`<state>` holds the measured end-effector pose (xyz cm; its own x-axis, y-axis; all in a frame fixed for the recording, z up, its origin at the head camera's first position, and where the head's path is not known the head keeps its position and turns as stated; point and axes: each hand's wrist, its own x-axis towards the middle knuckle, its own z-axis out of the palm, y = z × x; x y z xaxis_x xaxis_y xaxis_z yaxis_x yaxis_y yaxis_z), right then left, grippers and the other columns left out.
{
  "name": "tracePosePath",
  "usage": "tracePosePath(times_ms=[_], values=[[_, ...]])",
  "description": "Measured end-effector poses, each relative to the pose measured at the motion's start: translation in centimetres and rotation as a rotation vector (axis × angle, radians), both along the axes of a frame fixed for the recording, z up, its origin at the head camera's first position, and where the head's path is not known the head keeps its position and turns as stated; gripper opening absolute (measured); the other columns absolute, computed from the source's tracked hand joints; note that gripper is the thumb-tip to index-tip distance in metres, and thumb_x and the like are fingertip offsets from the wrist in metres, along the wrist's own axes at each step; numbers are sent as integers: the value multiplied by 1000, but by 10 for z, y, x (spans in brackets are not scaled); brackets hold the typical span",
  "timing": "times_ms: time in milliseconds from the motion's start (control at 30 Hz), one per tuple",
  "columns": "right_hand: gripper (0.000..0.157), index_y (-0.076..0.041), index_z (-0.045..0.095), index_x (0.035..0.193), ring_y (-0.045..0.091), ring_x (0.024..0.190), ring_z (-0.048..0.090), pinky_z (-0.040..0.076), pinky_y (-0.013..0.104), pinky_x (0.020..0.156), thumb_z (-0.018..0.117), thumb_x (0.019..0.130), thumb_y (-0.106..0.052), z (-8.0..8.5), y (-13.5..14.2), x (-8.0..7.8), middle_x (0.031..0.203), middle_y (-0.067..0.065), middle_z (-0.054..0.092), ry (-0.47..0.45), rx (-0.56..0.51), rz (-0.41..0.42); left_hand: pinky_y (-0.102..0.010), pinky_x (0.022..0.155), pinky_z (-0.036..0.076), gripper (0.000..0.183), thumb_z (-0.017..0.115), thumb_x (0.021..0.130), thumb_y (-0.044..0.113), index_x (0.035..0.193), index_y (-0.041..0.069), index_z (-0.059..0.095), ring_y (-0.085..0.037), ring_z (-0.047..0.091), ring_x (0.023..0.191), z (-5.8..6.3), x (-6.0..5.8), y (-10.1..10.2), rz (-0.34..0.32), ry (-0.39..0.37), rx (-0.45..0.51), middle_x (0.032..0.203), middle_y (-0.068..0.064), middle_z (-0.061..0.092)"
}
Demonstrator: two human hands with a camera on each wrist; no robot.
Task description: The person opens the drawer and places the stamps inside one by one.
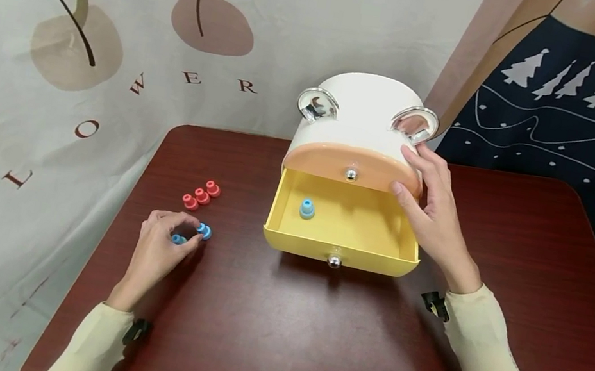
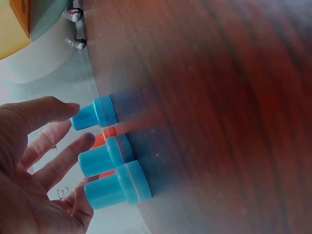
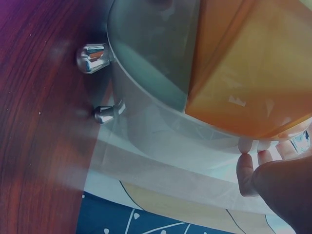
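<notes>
Beside several small blue stepped pegs, my left hand (image 1: 162,242) has its thumb tip at the narrow end of the rightmost blue peg (image 2: 92,114). Its forefinger is bent close by, with a gap to that peg in the left wrist view. Two further blue pegs (image 2: 118,183) stand in line, partly hidden by the hand in the head view. My right hand (image 1: 433,213) rests against the right side of a white cabinet (image 1: 368,106), thumb on its orange front (image 1: 319,161). Below, a yellow drawer (image 1: 367,222) is pulled out, with one blue peg (image 1: 307,209) inside.
Three red pegs (image 1: 202,196) stand in a row beyond my left hand. The cabinet carries two silver ears (image 1: 319,104), and round silver knobs (image 1: 335,261) stick out of the drawer fronts. A printed cloth (image 1: 299,30) hangs behind the dark wooden table (image 1: 262,335).
</notes>
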<state>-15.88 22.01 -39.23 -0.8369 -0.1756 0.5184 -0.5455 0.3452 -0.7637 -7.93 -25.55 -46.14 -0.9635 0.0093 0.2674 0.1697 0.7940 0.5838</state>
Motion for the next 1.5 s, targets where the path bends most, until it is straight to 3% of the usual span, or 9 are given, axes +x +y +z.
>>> tracePosePath(times_ms=[167,567,867,1233,1500], values=[[62,-10,57,158,22,152,33,32,36,121,71,100,5,1,-1,0,167,7,41,-3,-2,1,-58,94,38,15,88,87,-1,99,3,81,-39,55,109,-1,-2,0,15,-23,-4,95,-17,78],[61,-10,57,159,22,153,32,31,38,122,70,101,5,0,-1,0,167,7,41,-2,-1,4,-50,80,46,10,87,88,2,96,5,83,-32,57,100,2,-1,3,62,-19,-28,89,-15,72],[62,-10,57,158,22,154,32,31,37,122,70,100,5,0,-1,0,167,7,41,-2,-5,0,-45,70,43,13,90,83,1,95,4,84,-30,52,91,20,9,13,110,84,-4,86,-19,62],[62,-12,56,159,21,153,32,30,44,123,70,101,3,-1,-1,0,168,6,41,-15,-4,-3,-21,64,36,18,92,82,2,97,5,83,-30,54,87,42,16,29,61,211,40,87,-12,67],[62,-12,57,159,21,153,32,30,44,123,71,101,3,0,-2,1,168,5,41,-13,-4,-5,-17,61,37,19,92,83,3,98,12,84,-22,51,83,65,19,52,38,245,143,88,-4,66]])
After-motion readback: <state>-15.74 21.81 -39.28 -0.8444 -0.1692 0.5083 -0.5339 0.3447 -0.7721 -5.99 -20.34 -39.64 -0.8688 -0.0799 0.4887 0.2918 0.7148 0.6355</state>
